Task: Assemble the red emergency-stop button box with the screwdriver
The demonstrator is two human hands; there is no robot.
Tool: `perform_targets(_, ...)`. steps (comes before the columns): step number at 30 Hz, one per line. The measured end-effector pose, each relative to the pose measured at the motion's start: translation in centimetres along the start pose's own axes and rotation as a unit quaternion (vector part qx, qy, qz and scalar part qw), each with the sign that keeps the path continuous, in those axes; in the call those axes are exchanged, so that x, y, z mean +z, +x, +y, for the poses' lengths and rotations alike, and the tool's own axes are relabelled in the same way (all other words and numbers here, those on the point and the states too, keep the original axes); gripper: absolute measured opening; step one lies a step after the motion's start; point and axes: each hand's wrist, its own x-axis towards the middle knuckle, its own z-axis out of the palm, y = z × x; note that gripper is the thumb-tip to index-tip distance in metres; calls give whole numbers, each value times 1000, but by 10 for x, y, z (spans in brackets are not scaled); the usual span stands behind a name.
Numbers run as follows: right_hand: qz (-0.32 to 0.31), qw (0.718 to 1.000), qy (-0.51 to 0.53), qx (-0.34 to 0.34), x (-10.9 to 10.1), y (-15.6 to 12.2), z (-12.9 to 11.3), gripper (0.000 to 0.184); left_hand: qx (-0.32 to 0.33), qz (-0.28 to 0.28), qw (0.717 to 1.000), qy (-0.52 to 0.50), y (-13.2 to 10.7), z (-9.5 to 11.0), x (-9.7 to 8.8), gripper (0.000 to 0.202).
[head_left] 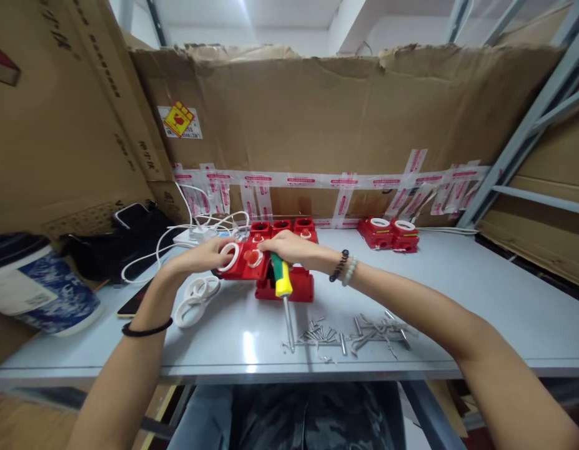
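Note:
My left hand point(207, 255) grips the left end of a red plastic housing cover point(242, 270), beside a white ring point(228, 256) on it. A round orange-red knob point(252, 257) sits near the cover's middle. My right hand point(291, 248) is closed around the green and yellow handle of a screwdriver point(283, 281), its shaft pointing down toward the table. The fingertips of that hand also reach the cover's right end. Below and behind the cover lies a red box base point(296, 286), partly hidden by the screwdriver and cover.
Several red housings point(282, 226) stand behind my hands; more red units point(387, 234) sit back right. Loose white rings point(195, 300) lie left. Metal screws and pins point(321, 333) are scattered near the front edge. White cables point(177, 228), a phone point(134, 300) and a cup point(40, 284) occupy the left.

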Motion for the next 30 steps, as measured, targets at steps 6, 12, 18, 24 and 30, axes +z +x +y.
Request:
perform_targets(6,-43,999,-10,15,20,12,2,36,-37,-61,995,66,4,-24,-2,37)
perform_targets(12,6,999,31,12,2,5,6,36,79,-29,992,97,-12,-10,-13,54)
perform_targets(18,49,994,94,-12,-34,-39,21,33,244,90,955,143,-16,33,20,40)
perform_targets(24,92,989,111,-39,-53,-88,30,38,369,111,899,208,-11,58,56,39)
perform_targets(30,30,958,276,-72,-60,-111,29,40,430,201,863,173,-10,73,65,49)
